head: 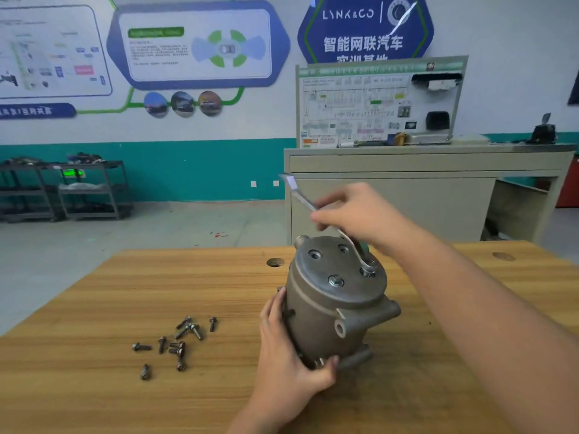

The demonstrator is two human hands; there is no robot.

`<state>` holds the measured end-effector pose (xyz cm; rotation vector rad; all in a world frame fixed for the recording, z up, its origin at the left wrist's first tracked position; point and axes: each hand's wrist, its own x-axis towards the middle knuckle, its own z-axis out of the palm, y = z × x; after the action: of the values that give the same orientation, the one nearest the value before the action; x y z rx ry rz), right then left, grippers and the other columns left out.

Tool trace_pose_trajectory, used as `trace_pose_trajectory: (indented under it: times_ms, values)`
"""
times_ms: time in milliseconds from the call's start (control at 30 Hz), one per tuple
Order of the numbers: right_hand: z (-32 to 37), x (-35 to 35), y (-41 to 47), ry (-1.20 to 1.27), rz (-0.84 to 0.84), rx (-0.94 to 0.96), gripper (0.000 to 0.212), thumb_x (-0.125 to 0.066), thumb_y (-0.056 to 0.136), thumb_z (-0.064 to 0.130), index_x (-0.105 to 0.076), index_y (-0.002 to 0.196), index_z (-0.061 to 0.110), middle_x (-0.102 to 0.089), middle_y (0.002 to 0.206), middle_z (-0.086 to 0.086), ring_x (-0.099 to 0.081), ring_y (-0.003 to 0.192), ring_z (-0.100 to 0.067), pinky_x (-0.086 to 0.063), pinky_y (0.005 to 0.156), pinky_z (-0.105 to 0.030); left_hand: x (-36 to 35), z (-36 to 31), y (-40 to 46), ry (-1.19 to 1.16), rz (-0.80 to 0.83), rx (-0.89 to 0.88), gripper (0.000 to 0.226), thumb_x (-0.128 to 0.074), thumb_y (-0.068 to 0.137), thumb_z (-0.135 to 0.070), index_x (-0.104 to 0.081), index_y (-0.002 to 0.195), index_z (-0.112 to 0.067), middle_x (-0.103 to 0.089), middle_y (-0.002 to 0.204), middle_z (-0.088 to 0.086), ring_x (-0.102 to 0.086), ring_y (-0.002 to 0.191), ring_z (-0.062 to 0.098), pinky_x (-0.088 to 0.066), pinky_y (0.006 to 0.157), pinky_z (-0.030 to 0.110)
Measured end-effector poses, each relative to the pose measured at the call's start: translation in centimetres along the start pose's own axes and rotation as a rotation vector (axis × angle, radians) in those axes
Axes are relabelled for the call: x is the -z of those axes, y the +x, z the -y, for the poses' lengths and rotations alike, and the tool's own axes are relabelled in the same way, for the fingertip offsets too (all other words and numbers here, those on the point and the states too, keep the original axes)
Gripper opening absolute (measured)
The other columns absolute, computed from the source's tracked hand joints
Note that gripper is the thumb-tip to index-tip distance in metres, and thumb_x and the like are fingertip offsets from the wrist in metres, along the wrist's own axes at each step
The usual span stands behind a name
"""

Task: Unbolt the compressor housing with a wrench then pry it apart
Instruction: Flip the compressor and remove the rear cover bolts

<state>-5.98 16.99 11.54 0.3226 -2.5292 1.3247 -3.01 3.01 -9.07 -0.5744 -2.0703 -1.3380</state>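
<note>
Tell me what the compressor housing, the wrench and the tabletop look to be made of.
Compressor housing: probably cast metal, perhaps aluminium; dull grey, matte, with moulded lugs.
Wrench: likely polished steel; bright silvery shine.
Tabletop: wood or wood-look laminate; yellow-brown with streaked grain lines.

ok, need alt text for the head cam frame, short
A person's right hand works a wrench on a bolt atop a grey metal compressor housing standing on a wooden table, while the left hand grips the housing's side. A scatter of loose bolts lies on the table to the left.
</note>
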Motion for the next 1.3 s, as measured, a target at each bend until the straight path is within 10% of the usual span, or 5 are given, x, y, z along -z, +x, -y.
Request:
trace_pose_trajectory:
  times_ms: [200,433,833,1100,1300]
  values:
    - [-3.1,-1.2,-11.8,-0.348,-0.219,0.552,0.069,-0.066,0.072,0.055,-0.037,0.134,0.048,-0.063,0.082,0.021,-0.054,0.083,0.003,-0.041,0.076,-0.02,-0.1,0.2,-0.1,-0.063,0.006,0.026,0.109,-0.078,0.055,-0.046,-0.009,0.14,-0.047,-0.025,0.145,0.004,-0.032,0.137,0.024,-0.034,0.11,0.05]
    - [-10.9,2.2,-10.2,1.222,-0.386,-0.085,0.019,-0.058,0.085,0.026,-0.066,0.102,0.025,-0.067,0.075,-0.002,-0.058,0.052,-0.013,-0.046,0.044,-0.018,-0.4,0.1,0.0,-0.077,-0.02,0.024,0.108,-0.074,0.05,-0.047,-0.017,0.14,-0.029,-0.026,0.141,0.007,-0.03,0.137,0.024,-0.032,0.11,0.052]
    - [1.0,-2.3,-3.9,-0.699,-0.227,0.232,0.011,-0.059,0.089,0.03,-0.064,0.097,0.027,-0.065,0.084,0.004,-0.059,0.068,-0.017,-0.044,0.054,-0.027,0.0,-0.4,0.1,-0.025,-0.023,-0.01,0.111,-0.074,0.053,-0.052,-0.006,0.14,-0.049,-0.026,0.142,0.003,-0.033,0.135,0.026,-0.036,0.107,0.048]
    - [-7.0,-0.6,-14.6,0.618,-0.464,0.425,0.03,-0.068,0.081,0.041,-0.056,0.108,0.037,-0.072,0.084,-0.003,-0.068,0.071,-0.017,-0.052,0.063,-0.023,0.7,0.4,0.0,-0.151,0.091,0.095,0.114,-0.08,0.055,-0.059,-0.007,0.141,-0.042,-0.028,0.147,0.01,-0.032,0.139,0.025,-0.031,0.112,0.048]
    - [-8.2,3.6,-6.1,1.214,-0.422,-0.341,0.017,-0.065,0.086,0.012,-0.053,0.073,0.012,-0.057,0.052,-0.001,-0.04,0.032,-0.001,-0.029,0.029,-0.011,1.3,0.3,-0.2,-0.167,0.124,0.12,0.113,-0.081,0.056,-0.052,-0.006,0.14,-0.044,-0.026,0.148,0.007,-0.031,0.139,0.022,-0.03,0.113,0.048]
